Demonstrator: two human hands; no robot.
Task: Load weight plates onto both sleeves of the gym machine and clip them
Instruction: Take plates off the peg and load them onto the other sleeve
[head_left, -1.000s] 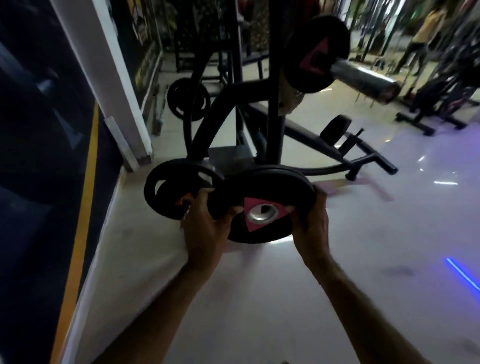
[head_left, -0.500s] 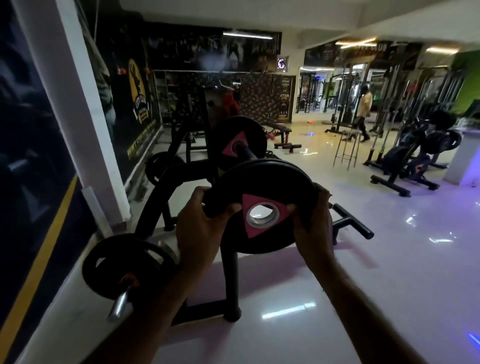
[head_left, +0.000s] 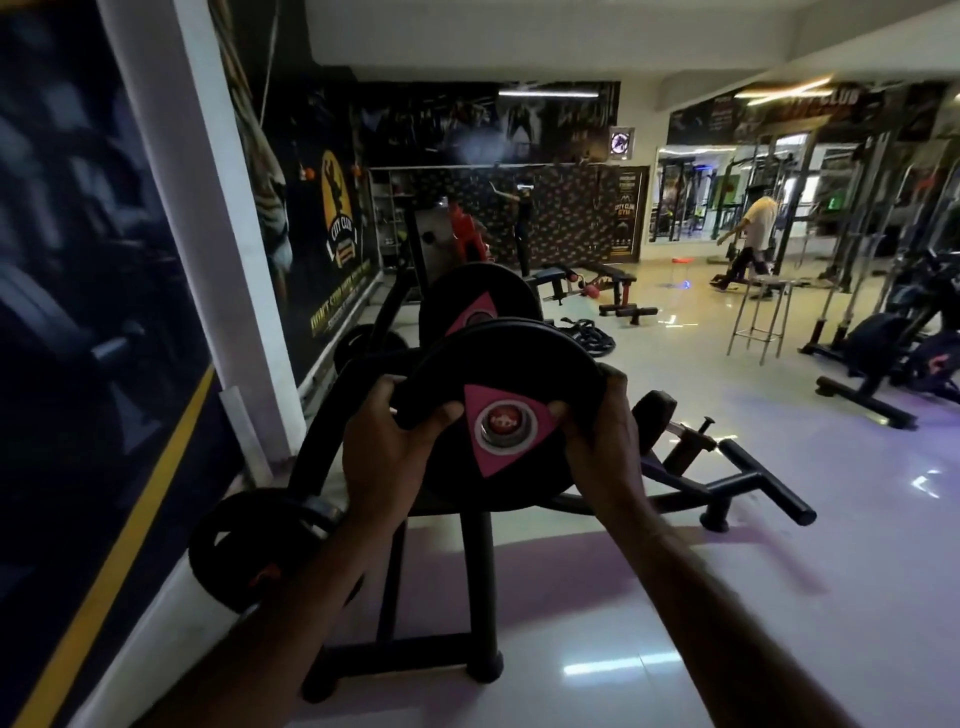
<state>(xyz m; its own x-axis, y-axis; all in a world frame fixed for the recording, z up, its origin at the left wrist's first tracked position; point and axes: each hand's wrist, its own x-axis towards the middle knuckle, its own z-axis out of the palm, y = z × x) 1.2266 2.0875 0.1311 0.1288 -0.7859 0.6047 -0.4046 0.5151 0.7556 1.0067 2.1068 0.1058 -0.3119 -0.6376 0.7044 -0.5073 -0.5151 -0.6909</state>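
Observation:
I hold a black weight plate (head_left: 511, 364) with a pink triangle label upright in front of me. My left hand (head_left: 387, 447) grips its left rim and my right hand (head_left: 597, 447) grips its right rim. Through the plate's centre hole shows the red-capped end of the machine's sleeve (head_left: 503, 425). Behind it, another black plate (head_left: 475, 299) with the same pink triangle sits further along the same sleeve. The black frame of the machine (head_left: 478, 571) stands below my hands.
A smaller black plate (head_left: 249, 551) hangs on a low peg at the lower left. A dark wall with a white pillar (head_left: 208, 260) runs along the left. Benches, a metal stool (head_left: 761, 317), other machines and a walking person (head_left: 753, 234) stand on the glossy floor beyond.
I have lifted the plate from near the floor up to the sleeve's height. Its centre hole now lines up with the sleeve's end, and the view has risen.

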